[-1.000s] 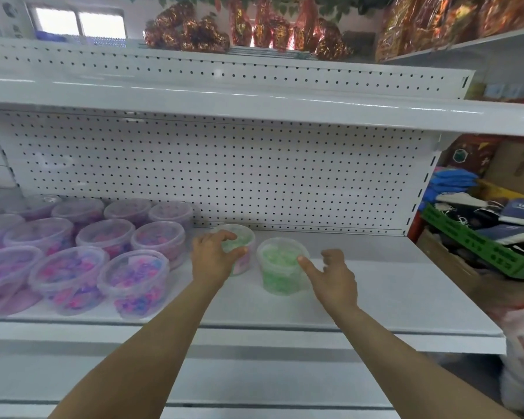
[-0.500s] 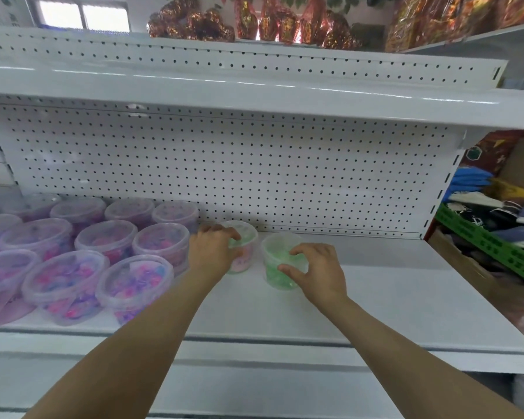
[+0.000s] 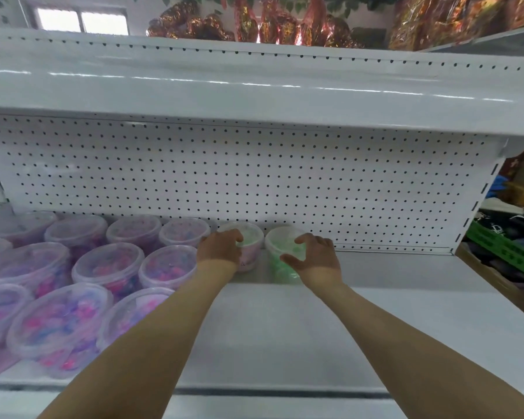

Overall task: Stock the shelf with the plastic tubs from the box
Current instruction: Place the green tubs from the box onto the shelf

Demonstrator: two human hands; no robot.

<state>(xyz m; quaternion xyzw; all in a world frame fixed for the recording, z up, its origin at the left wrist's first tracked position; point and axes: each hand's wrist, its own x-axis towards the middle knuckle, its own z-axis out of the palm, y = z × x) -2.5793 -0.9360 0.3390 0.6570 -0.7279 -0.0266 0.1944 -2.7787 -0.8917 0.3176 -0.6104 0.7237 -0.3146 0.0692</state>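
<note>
- While both hands work at the foot of the pegboard [image 3: 254,182], the shelf [image 3: 330,343] in front of it looks slick, so a hard shove could tip a tub against the pegboard.
- Purple tubs [image 3: 109,267] crowd the pegboard's left end. The left hand [image 3: 220,252], fingers curled over the pink tub [image 3: 250,260], could knock the nearest one out of line.
- Right hand [image 3: 313,258], thumb and fingers curved round the green tub [image 3: 277,247], holds it by the pegboard's foot, just beside the pink tub; their lids may clash.
- A faint dark mark on the pink tub's side is possibly print, but too blurred to read.
</note>
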